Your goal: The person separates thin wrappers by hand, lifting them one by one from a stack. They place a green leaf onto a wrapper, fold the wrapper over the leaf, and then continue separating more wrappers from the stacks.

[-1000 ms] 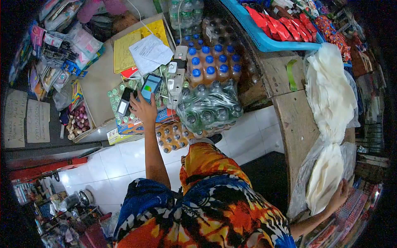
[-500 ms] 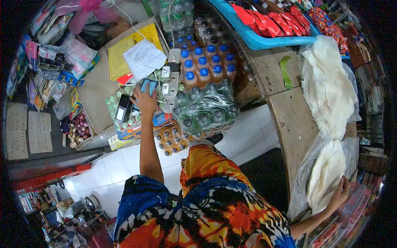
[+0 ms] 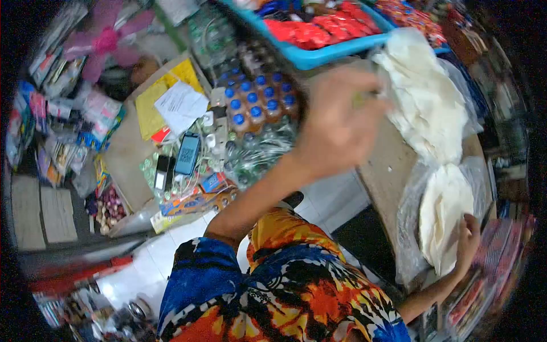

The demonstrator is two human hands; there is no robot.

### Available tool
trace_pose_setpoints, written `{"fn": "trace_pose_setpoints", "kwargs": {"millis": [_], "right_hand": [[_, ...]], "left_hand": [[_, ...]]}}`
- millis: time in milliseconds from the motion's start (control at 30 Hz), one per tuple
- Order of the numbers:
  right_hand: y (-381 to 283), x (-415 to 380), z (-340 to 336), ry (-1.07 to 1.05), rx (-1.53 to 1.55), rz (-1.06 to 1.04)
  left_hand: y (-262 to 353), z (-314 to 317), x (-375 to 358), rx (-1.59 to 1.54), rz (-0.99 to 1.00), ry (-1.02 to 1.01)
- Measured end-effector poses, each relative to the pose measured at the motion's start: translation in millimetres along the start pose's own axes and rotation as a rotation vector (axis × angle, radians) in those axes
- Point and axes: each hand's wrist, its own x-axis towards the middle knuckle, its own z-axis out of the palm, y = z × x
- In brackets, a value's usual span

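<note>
Fingers of the left hand (image 3: 339, 128) are a blur over the counter (image 3: 383, 153), and I cannot tell whether they are open, closed or holding something; their tips lie near the left edge of the far stack of white sheets (image 3: 424, 91). At the near end, the right hand (image 3: 467, 245) rests at the right edge of the near stack of white sheets (image 3: 441, 219), its fingers bent; whether they grip it I cannot tell. Clear plastic (image 3: 407, 245) spreads on the counter around the near stack. Beyond the left hand sits a blue basket (image 3: 310, 58) of red packets (image 3: 327, 33). Well to the left, a phone (image 3: 188, 154) showing a code lies beside a dark device (image 3: 163, 172), left of the blue-capped bottles (image 3: 256, 109)
</note>
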Motion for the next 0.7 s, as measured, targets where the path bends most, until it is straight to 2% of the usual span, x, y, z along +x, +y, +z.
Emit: {"fn": "trace_pose_setpoints", "kwargs": {"millis": [33, 67, 100, 133, 167, 267, 300, 367, 400, 467, 533, 633, 700], "right_hand": [[-5.5, -2.4, -0.1, -0.029, -0.069, -0.058], [-23.8, -6.8, 1.2, -0.021, -0.068, -0.016], [-40.8, -8.3, 0.8, -0.009, -0.069, 0.032], [-38.1, -6.9, 2.4, 0.035, -0.118, -0.013], [-30.4, -7.2, 6.5, 0.076, -0.173, -0.049], [-36.4, -13.6, 5.4, 0.144, -0.089, -0.031], [-38.7, -14.7, 3.9, 0.16, -0.087, -0.015], [-32.5, -14.0, 3.9, 0.151, -0.054, -0.009], [-34.0, -14.9, 2.7, 0.168, -0.063, -0.013], [-24.5, -10.9, 6.1, 0.187, -0.042, -0.037], [-12.0, -6.9, 8.8, 0.164, -0.012, -0.048], [-17.4, -10.7, 4.8, 0.239, 0.018, -0.03], [-16.1, -11.1, 5.7, 0.246, -0.003, 0.006]], "left_hand": [[17.4, 20.7, 7.4, -0.154, 0.116, -0.059], [35.6, 35.4, 19.8, -0.199, 0.145, -0.062], [55.9, 48.8, 34.5, -0.302, 0.269, -0.193], [73.5, 60.7, 45.0, -0.408, 0.4, -0.322], [86.9, 73.1, 50.9, -0.476, 0.438, -0.323], [120.5, 110.2, 68.0, -0.669, 0.568, -0.788], [128.0, 121.2, 72.3, -0.733, 0.615, -0.791], [136.5, 144.8, 75.0, -0.785, 0.592, -1.206], [137.7, 156.3, 74.9, -0.826, 0.636, -1.214], [136.1, 183.5, 64.0, -0.798, 0.706, -1.388], [135.3, 195.1, 50.8, -0.798, 0.767, -1.381], [136.7, 197.9, 35.0, -0.809, 0.835, -1.336], [137.6, 202.2, 25.5, -0.855, 0.767, -1.337]]}}
